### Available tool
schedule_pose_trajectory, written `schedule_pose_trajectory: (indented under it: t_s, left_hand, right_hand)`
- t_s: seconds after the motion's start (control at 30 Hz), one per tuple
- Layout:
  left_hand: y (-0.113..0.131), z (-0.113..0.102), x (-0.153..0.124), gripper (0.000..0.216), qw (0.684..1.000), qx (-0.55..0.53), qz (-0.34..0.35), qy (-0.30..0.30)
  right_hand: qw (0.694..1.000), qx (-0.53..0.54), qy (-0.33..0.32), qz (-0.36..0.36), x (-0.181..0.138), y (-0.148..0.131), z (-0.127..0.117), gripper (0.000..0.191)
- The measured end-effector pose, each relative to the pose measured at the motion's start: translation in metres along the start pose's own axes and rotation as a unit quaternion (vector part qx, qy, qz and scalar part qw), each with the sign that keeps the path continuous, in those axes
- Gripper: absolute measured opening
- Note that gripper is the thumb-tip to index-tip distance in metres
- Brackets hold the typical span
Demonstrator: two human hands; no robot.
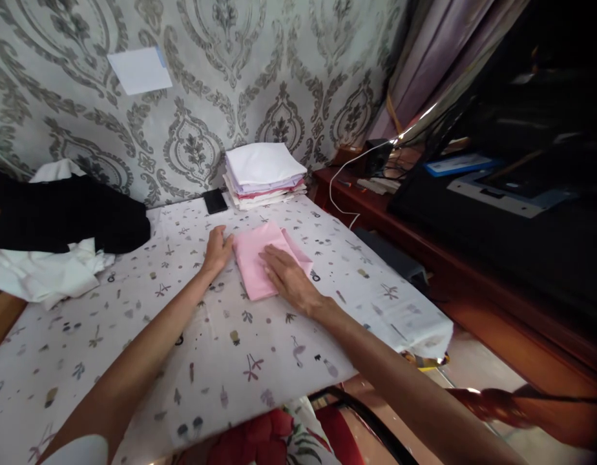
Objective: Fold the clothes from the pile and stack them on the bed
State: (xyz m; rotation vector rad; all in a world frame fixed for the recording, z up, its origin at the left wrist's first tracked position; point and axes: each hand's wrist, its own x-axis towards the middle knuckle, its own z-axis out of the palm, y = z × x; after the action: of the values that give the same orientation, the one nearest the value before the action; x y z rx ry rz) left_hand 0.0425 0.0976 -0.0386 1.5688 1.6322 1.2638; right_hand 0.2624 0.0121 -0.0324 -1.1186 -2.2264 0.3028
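A folded pink cloth [254, 265] lies flat on the patterned white tablecloth [196, 342], with a loose flap at its right side. My right hand [287, 274] rests palm down on the cloth, fingers stretched out over its right half. Just left of the cloth is my left hand [218, 250], its fingers apart and nothing in them, close to the cloth's upper left corner. Behind the pink cloth stands a stack of folded cloths [264, 171], white on top with lilac, red and cream layers below.
A black phone [215, 201] lies left of the stack. Black garments [85, 213] and a crumpled white cloth [46, 274] are heaped at the left. To the right, a dark wooden cabinet [473, 278] carries a large dark screen [521, 148]; a white cable [331, 187] hangs near the table edge.
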Motion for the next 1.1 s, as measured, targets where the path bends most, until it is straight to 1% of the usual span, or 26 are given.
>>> schedule_pose_trajectory:
  t_s: [0.03,0.07,0.1,0.13,0.2,0.27,0.3,0.33,0.4,0.5,0.57,0.6,0.63,0.7,0.77,0.8,0.87,0.9,0.93,0.97,1.03,1.1]
  left_hand:
    - [0.001,-0.003,-0.011,0.023,0.995,-0.087,-0.047,0.013]
    - [0.002,-0.006,-0.023,0.017,0.98,-0.172,-0.096,0.013]
    - [0.006,-0.009,-0.036,0.013,0.959,-0.249,-0.137,0.002]
    - [0.01,-0.011,-0.048,0.012,0.935,-0.31,-0.169,-0.018]
    - [0.021,-0.015,-0.066,0.014,0.899,-0.376,-0.215,-0.074]
    - [0.032,-0.013,-0.075,0.015,0.876,-0.383,-0.266,-0.126]
    - [0.037,-0.01,-0.076,0.017,0.866,-0.377,-0.297,-0.143]
    - [0.041,-0.005,-0.075,0.018,0.858,-0.368,-0.327,-0.147]
    - [0.048,0.008,-0.07,0.015,0.852,-0.357,-0.363,-0.125]
    - [0.057,0.024,-0.062,0.008,0.861,-0.356,-0.353,-0.087]
    - [0.062,0.022,-0.059,0.014,0.867,-0.361,-0.333,-0.086]
    - [0.063,0.014,-0.058,0.018,0.869,-0.36,-0.325,-0.096]
    - [0.063,0.002,-0.057,0.021,0.873,-0.35,-0.317,-0.122]
    - [0.06,-0.029,-0.053,0.027,0.879,-0.301,-0.3,-0.215]
    - [0.052,-0.064,-0.049,0.032,0.877,-0.215,-0.282,-0.325]
    - [0.048,-0.08,-0.047,0.034,0.871,-0.175,-0.278,-0.366]
    - [0.038,-0.103,-0.044,0.037,0.858,-0.13,-0.281,-0.409]
    - [0.034,-0.109,-0.044,0.039,0.855,-0.124,-0.286,-0.414]
    - [0.03,-0.114,-0.045,0.041,0.857,-0.125,-0.29,-0.406]
    - [0.028,-0.116,-0.048,0.043,0.864,-0.131,-0.295,-0.387]
    - [0.025,-0.119,-0.058,0.046,0.887,-0.144,-0.302,-0.318]
    - [0.024,-0.124,-0.073,0.044,0.908,-0.154,-0.302,-0.248]
  right_hand:
    - [1.0,0.002,0.021,0.013,0.001,0.003,-0.003,0.047]
    - [0.999,-0.003,0.041,0.029,0.001,0.006,-0.007,0.046]
    - [0.997,-0.01,0.055,0.047,0.002,0.009,-0.009,0.044]
    - [0.996,-0.018,0.06,0.067,0.002,0.013,-0.012,0.043]
    - [0.993,-0.025,0.044,0.106,0.002,0.018,-0.016,0.041]
    - [0.99,-0.022,0.012,0.137,0.002,0.02,-0.018,0.042]
    - [0.989,-0.021,0.0,0.149,0.001,0.02,-0.019,0.042]
    - [0.987,-0.02,-0.008,0.158,0.002,0.019,-0.02,0.043]
    - [0.985,-0.02,-0.015,0.172,0.002,0.016,-0.021,0.046]
    - [0.982,-0.017,-0.019,0.189,0.002,0.013,-0.024,0.047]
    - [0.982,-0.007,-0.017,0.186,0.0,0.011,-0.027,0.045]
    - [0.984,0.001,-0.013,0.178,-0.001,0.01,-0.03,0.044]
    - [0.986,0.01,-0.005,0.168,-0.003,0.01,-0.032,0.044]
    - [0.987,0.028,0.012,0.155,-0.005,0.009,-0.036,0.044]
    - [0.987,0.043,0.019,0.152,-0.001,0.007,-0.036,0.047]
    - [0.987,0.049,0.013,0.15,0.003,0.006,-0.034,0.048]
    - [0.988,0.052,-0.022,0.142,0.017,0.002,-0.026,0.05]
    - [0.988,0.046,-0.052,0.138,0.025,-0.001,-0.021,0.05]
    - [0.986,0.031,-0.088,0.137,0.033,-0.006,-0.016,0.048]
    - [0.982,0.011,-0.123,0.14,0.041,-0.01,-0.011,0.046]
    - [0.971,-0.023,-0.18,0.156,0.054,-0.021,-0.003,0.039]
    - [0.96,-0.03,-0.212,0.179,0.061,-0.029,-0.001,0.035]
